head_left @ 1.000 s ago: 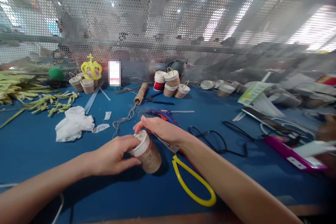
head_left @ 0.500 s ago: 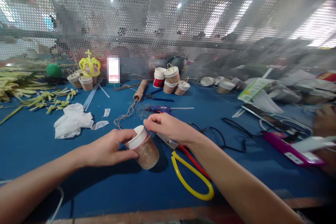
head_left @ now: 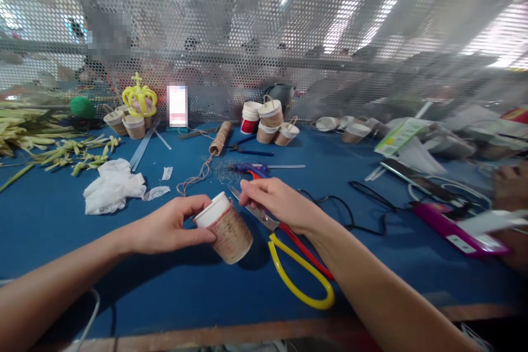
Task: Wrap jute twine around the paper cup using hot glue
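My left hand (head_left: pixel 171 228) grips a small white cup (head_left: pixel 232 234) wrapped in brown twine, with fingers inside the rim and the thumb on the outer wall. The cup is tilted, its mouth toward the upper left. Just right of its rim, my right hand (head_left: pixel 274 201) has its fingers curled and pinched together; anything between them is too small to make out. Under that hand lie scissors (head_left: pixel 269 224) with one yellow and one red handle. Beyond them, a blue glue gun (head_left: pixel 249 168) has a clear stick in its back. A twine roll (head_left: pixel 221 137) trails loose strands toward the cup.
Crumpled white tissue (head_left: pixel 113 187) and green plant strips (head_left: pixel 82 157) are at left. Several twine-wrapped buckets (head_left: pixel 270 113) stand along the perforated screen (head_left: pixel 231 27), near blue-handled pliers (head_left: pixel 253 151). A black cable (head_left: pixel 346 214), a purple device (head_left: pixel 457 231) and another person's hand (head_left: pixel 511 187) are at right.
My right hand has drawn away from the cup's rim, slightly to the right. The cup has turned in my left hand, showing more of its wrapped side.
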The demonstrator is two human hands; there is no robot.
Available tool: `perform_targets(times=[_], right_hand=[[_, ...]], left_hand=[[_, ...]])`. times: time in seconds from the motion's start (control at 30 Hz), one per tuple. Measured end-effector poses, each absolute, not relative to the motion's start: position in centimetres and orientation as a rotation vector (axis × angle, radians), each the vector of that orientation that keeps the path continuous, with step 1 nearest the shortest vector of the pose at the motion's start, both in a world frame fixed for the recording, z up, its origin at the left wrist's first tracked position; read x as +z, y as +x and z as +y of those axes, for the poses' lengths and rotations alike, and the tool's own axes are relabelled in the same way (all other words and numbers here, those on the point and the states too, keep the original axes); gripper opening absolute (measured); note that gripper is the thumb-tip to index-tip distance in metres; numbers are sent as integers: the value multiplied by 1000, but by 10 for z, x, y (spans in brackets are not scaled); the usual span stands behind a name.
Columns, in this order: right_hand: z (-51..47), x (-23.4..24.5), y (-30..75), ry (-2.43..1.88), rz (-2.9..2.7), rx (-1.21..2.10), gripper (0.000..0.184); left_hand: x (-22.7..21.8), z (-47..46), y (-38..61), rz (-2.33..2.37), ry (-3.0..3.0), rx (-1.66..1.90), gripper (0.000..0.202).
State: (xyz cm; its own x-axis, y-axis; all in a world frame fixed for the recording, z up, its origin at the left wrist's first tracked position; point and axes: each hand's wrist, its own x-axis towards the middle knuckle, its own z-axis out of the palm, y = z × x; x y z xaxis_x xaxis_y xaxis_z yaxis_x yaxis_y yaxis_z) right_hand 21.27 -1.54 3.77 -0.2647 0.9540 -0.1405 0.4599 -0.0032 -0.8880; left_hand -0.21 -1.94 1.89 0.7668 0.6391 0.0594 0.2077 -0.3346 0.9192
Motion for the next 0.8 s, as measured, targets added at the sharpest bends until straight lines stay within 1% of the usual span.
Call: perform_targets(times=[0.1,0.23,0.33,0.4,0.47,0.57,0.7,0.8], right_hand=[[-16,24,208,-1347,-1626,1528,48],[-17,10,199,-1112,-1295,1993,56],[-16,9,196,-932,-1038,2204,62],[-15,10,196,-827,-917,2235,61],[-14,10,197,-783,-839,2203,56],[-12,9,199,-786,-776,2155,48],[-11,10,199,-768,-710,2093,43],[-12,10,198,-853,-703,1997,40]], left_hand=[[23,-25,-1,646,2037,479,15],[29,-32,1,604,2213,480,12],[30,-35,1,539,2270,498,9],[30,-36,2,509,2285,516,8],[30,-37,2,492,2290,526,7],[32,-39,4,465,2302,520,7],[33,-40,6,436,2317,506,8],[30,-38,6,466,2319,511,10]])
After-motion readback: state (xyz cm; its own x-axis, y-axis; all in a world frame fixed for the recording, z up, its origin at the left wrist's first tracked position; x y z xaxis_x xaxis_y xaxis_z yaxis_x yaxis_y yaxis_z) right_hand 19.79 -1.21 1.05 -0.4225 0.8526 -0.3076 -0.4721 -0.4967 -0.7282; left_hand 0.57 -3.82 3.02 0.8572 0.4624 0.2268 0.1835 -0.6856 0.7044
